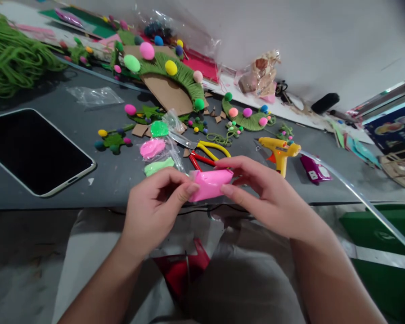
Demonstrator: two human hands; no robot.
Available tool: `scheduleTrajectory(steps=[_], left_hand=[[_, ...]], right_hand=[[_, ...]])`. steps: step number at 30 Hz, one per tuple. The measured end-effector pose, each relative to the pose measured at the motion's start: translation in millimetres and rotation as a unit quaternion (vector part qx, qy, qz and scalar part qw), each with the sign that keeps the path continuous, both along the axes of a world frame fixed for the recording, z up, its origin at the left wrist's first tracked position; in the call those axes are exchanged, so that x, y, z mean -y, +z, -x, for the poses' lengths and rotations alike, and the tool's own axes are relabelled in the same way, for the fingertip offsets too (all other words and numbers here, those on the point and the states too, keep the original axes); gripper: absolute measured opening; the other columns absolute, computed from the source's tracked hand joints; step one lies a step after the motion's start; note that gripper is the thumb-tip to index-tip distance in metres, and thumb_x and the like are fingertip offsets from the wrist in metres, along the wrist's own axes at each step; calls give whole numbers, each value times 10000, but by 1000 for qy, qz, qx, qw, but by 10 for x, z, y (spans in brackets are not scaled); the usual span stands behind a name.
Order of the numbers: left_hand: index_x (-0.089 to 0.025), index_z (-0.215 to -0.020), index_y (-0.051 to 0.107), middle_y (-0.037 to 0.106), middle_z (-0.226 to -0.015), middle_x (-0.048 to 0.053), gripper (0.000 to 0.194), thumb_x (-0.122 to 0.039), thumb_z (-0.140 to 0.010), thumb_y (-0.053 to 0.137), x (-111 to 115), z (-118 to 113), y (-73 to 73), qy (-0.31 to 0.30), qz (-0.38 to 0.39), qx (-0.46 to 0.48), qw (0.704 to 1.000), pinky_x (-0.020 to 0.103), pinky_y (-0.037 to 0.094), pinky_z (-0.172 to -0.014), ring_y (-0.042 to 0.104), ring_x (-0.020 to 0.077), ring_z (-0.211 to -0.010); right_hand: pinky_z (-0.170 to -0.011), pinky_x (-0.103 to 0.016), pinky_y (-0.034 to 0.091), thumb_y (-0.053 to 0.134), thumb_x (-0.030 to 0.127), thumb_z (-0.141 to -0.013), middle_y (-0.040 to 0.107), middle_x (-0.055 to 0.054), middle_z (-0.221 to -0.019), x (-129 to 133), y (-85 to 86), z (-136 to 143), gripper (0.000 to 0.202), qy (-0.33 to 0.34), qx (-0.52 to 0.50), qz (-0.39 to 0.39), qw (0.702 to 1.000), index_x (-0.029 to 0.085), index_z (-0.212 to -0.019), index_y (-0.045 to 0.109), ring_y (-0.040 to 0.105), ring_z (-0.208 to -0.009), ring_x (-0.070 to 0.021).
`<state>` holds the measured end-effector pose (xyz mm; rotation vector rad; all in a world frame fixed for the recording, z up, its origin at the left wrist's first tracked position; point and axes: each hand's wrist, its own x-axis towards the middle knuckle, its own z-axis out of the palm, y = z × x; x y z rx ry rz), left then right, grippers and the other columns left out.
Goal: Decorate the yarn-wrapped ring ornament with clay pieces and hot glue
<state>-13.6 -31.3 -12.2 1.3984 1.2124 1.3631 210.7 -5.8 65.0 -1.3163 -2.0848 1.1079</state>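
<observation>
Between my two hands is a pink packet of soft clay (211,184), held over the table's front edge. My left hand (155,204) pinches its left end between thumb and fingers. On the other end, my right hand (259,193) grips with the thumb in front and the fingers behind. Just beyond lie scissors (212,153) with one yellow and one red handle. Left of them are opened clay pieces on clear wrappers: a green lump (159,129), a pink lump (152,148) and a pale green lump (158,166).
A tablet (37,150) lies at the left, below green yarn (13,54). Behind stands a yarn-wrapped wreath (170,67) with coloured balls. To the right are a yellow glue gun (278,150) with a long glue stick (357,195), a purple packet (315,169) and a green bin (381,229).
</observation>
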Motion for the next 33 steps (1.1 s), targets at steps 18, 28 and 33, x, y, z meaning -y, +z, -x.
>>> scheduleTrajectory(steps=[18,28,33], left_hand=[[-200,-864,740,630,-776,-11,177,-314,-998,724,30,13,35,-122,59,152,979,165,441,-538,531,73,-609],[-216,-881,733,586,-715,-28,210,-387,-1002,720,69,94,-75,-93,91,149,980,156,424,-520,509,70,-576],[-195,-851,695,558,-694,-28,291,-449,-991,723,65,145,-128,-102,109,144,978,164,394,-511,483,70,-561]], right_hand=[[-1017,-307,569,769,377,-954,685,-37,-1347,120,-109,123,440,-47,-57,4,997,294,-1364,632,681,-1186,-192],[-1087,-314,545,823,314,-902,640,-34,-1433,121,-108,131,538,-15,-74,11,997,314,-1399,616,643,-1295,-202],[-1093,-314,519,816,284,-899,696,-10,-1367,114,-40,161,487,5,-31,15,999,316,-1354,645,661,-1251,-192]])
